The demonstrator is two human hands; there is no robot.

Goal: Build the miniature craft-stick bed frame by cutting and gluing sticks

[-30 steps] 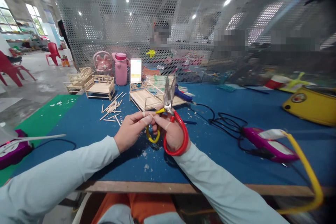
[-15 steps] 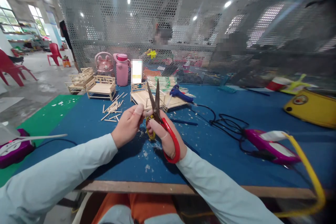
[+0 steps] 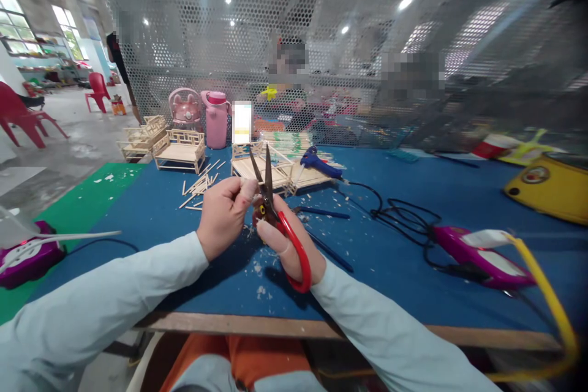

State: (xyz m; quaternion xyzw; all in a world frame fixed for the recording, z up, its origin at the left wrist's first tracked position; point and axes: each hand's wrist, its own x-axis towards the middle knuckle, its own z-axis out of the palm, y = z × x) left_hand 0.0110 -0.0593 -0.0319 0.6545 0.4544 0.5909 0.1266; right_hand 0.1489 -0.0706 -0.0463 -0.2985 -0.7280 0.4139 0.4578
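Note:
My right hand [image 3: 287, 242] is closed around a pair of scissors [image 3: 298, 257] with red handles, the dark blades pointing up and slightly apart. Close to the blades, my left hand [image 3: 225, 211] is closed in a pinch; whatever sits between its fingertips is too small to make out. Behind the hands stands a small stick-built piece of furniture [image 3: 243, 165], partly covered by the scissors. A blue glue gun [image 3: 319, 164] lies to its right on a flat wooden piece. Loose wooden sticks [image 3: 199, 187] are scattered beyond my left hand.
Two small finished-looking wooden benches [image 3: 179, 152] stand at the back left, near a pink flask [image 3: 215, 122] and a lit phone [image 3: 242, 122]. Purple power strips [image 3: 482, 257] and cables lie at both sides. A perforated metal screen [image 3: 184, 30] closes the back; a person is behind it.
The scissors have tilted a little to the left and their blades have come closer together. My left hand has turned slightly, still pinched near the scissors.

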